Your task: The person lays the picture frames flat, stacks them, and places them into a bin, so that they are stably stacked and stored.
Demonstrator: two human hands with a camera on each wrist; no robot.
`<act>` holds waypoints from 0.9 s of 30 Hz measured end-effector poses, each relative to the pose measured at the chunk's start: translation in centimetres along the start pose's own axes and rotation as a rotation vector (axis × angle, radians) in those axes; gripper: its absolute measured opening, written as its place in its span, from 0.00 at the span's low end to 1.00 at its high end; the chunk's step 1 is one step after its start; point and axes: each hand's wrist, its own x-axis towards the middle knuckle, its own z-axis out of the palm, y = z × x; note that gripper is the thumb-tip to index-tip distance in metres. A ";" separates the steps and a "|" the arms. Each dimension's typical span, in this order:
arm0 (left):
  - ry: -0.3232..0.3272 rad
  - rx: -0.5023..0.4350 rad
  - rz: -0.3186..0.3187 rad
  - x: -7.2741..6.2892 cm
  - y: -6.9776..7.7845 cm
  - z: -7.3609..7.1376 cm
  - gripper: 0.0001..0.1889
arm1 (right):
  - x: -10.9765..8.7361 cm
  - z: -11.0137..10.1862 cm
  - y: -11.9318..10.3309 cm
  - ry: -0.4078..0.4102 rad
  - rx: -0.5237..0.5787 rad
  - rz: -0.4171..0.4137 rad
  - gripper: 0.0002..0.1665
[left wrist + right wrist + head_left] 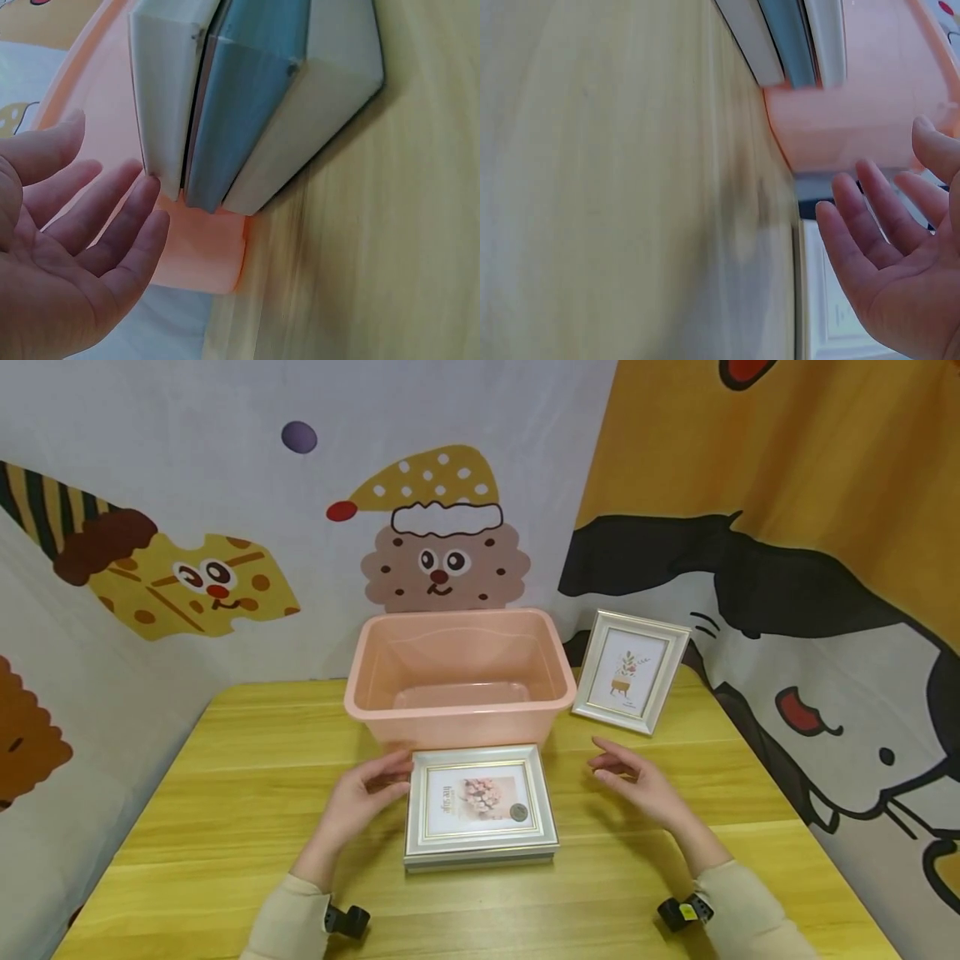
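Three picture frames lie stacked flat in front of the basin. The top white picture frame (442,843) has gold trim and shows pink flowers with a round dark mark. Below it, the left wrist view shows a blue frame (247,97) and a cream frame (319,105). My left hand (365,797) is beside the stack's left edge, fingers relaxed; whether the fingertips touch the top frame I cannot tell. Right of the stack, my right hand (637,783) hovers over the table with relaxed fingers and holds nothing.
A pink plastic basin (457,716) stands behind the stack, against the patterned cloth backdrop (315,543). To its right, a white picture frame (600,672) with a plant print stands propped upright. All rest on a yellow wood-grain table (247,777).
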 end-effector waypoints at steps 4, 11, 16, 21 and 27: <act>-0.029 0.026 0.010 -0.1 0.1 -0.1 0.25 | 0.1 -1.3 0.2 -0.008 -0.024 0.014 0.31; -0.033 0.077 0.047 0.1 1.4 -0.1 0.25 | 0.1 -4.3 0.1 0.003 -0.071 0.064 0.34; -0.105 0.091 0.121 0.5 2.4 0.5 0.26 | 0.5 -6.6 0.6 0.089 -0.113 0.050 0.35; -0.176 0.095 0.168 1.0 3.2 1.5 0.28 | 1.1 -8.3 1.2 0.145 -0.152 0.076 0.37; -0.222 0.079 0.182 1.5 4.1 2.9 0.29 | 2.1 -10.3 1.4 0.197 -0.225 0.121 0.40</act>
